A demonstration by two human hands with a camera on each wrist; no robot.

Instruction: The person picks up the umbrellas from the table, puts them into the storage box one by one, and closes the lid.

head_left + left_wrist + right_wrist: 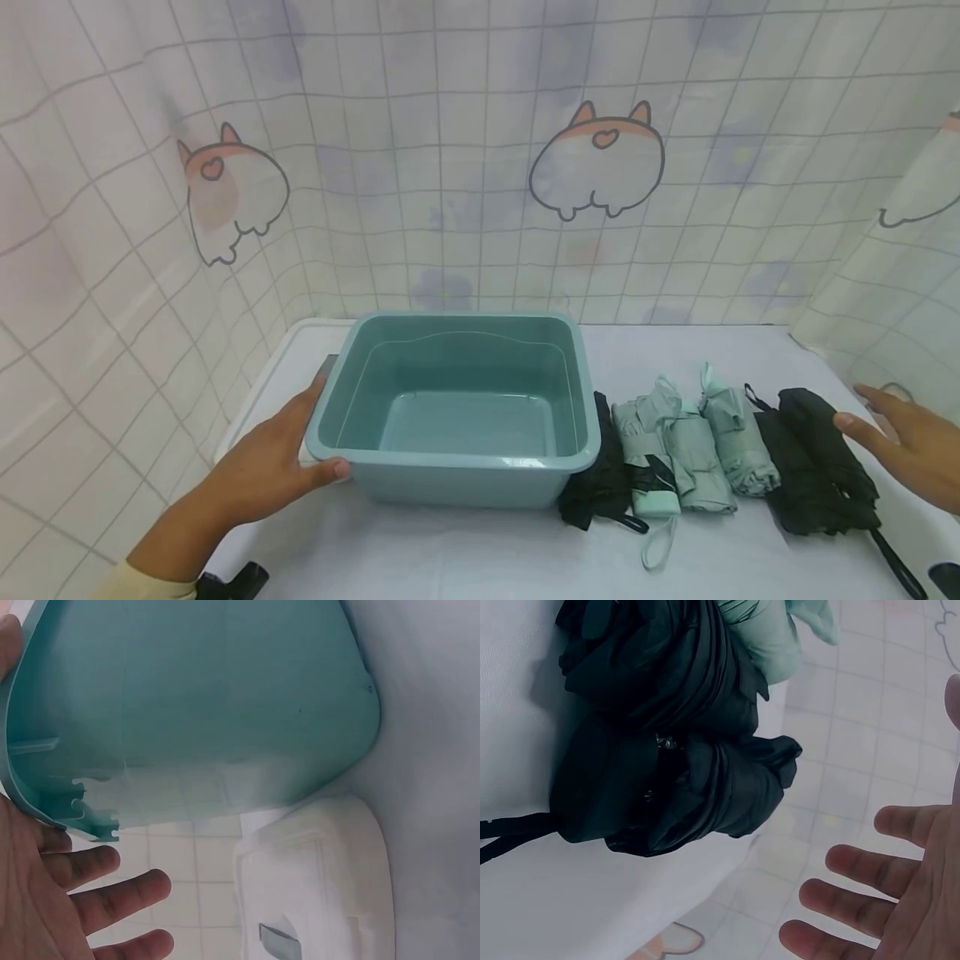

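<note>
My left hand point(258, 467) touches the left rim of a blue-green plastic basin point(465, 483), its thumb at the front corner. In the left wrist view its fingers are spread and fairly straight beside the basin's rim. At the far right, my right hand point(911, 446) hovers with extended fingers near a black folded umbrella point(828, 450), apart from it in the right wrist view. Folded umbrellas lie in a row right of the basin: another black umbrella point(603, 467) against its side, then several pale green umbrellas point(697, 458), then black ones.
A white table point(420, 550) bears everything. Left of the basin, the left wrist view shows a white box-like object point(315, 877) with a grey tab. A curtain point(465, 167) with a grid and corgi drawings hangs behind and at both sides.
</note>
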